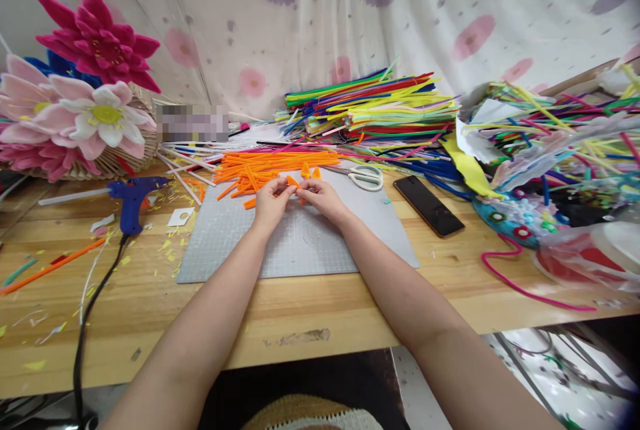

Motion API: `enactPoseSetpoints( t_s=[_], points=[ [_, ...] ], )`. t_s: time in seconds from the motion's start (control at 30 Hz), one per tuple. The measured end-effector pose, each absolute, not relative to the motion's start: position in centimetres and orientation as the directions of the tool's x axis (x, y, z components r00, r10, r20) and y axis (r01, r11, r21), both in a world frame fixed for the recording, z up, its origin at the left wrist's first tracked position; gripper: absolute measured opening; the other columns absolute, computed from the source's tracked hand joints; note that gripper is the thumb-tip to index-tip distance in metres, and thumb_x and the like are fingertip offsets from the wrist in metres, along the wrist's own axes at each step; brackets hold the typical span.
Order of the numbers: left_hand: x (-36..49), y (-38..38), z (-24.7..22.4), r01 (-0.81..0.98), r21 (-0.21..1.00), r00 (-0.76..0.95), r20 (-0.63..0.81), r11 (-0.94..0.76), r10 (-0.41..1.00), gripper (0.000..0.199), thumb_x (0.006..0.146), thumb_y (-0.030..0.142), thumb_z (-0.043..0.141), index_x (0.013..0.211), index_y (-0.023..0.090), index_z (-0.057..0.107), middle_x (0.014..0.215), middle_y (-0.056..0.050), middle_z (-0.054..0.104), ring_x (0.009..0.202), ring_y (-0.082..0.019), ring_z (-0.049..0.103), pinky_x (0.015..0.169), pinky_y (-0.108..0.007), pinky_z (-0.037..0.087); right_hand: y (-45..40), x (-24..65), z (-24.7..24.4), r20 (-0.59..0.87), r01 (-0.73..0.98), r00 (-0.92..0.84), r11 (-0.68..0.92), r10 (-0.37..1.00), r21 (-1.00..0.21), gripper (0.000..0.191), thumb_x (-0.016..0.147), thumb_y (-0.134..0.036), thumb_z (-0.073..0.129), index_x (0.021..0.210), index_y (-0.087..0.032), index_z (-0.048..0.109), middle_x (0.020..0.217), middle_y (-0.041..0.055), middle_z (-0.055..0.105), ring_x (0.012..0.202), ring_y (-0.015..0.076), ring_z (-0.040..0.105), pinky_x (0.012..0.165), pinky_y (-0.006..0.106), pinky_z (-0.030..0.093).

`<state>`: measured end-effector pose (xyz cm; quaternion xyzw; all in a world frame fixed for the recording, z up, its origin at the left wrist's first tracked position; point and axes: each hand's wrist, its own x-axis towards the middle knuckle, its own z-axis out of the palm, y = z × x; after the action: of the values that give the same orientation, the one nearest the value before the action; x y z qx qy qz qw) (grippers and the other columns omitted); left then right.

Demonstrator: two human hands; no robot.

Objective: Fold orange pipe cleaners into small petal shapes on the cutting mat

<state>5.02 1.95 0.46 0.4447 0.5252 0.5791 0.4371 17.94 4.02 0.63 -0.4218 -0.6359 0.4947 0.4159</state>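
My left hand [271,202] and my right hand [323,198] meet over the upper part of a grey cutting mat [310,250]. Both have their fingers closed on a small orange pipe cleaner piece [293,182], bent to a point at its top. Just beyond my hands, two small orange folded shapes [305,170] rest on the mat. A pile of orange pipe cleaners [275,162] spreads along the mat's far edge, with shorter pieces near my left fingers. Scissors [366,177] with pale handles lie to the right of my hands.
A blue glue gun [133,203] with a black cord is at the left, near fuzzy flowers [105,50]. Right of the mat lies a black phone [429,206]. Bundled coloured pipe cleaners [370,107] fill the back; a pink one [515,277] curls near the front right edge.
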Motion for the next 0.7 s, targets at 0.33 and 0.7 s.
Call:
enactPoseSetpoints(
  t_s=[0.33,0.7],
  points=[
    [4.6,2.2,0.0,0.118,0.982,-0.247,0.171,-0.146,0.954,0.016,0.062,0.024,0.069,0.076,0.017,0.068,0.071,-0.002,0.064,0.062,-0.01,0.055,0.053,-0.019,0.042,3.6,17.2,0.4,0.05,0.2,-0.135,0.076,0.99,-0.977,0.02,0.07,-0.034,0.058,0.062,-0.018,0.049,0.05,-0.0056,0.043,0.043,0.0064,0.036,0.042,0.02,0.027],
    [4.7,2.3,0.1,0.001,0.999,-0.249,0.048,-0.049,0.967,0.029,0.06,0.025,0.07,0.087,0.014,0.067,0.073,-0.003,0.065,0.06,-0.011,0.056,0.044,-0.017,0.042,3.5,16.9,0.7,-0.069,0.03,-0.163,-0.065,0.984,-0.997,0.02,0.067,-0.028,0.064,0.063,-0.018,0.047,0.048,-0.0071,0.046,0.036,0.0054,0.042,0.036,0.019,0.033]
  ],
)
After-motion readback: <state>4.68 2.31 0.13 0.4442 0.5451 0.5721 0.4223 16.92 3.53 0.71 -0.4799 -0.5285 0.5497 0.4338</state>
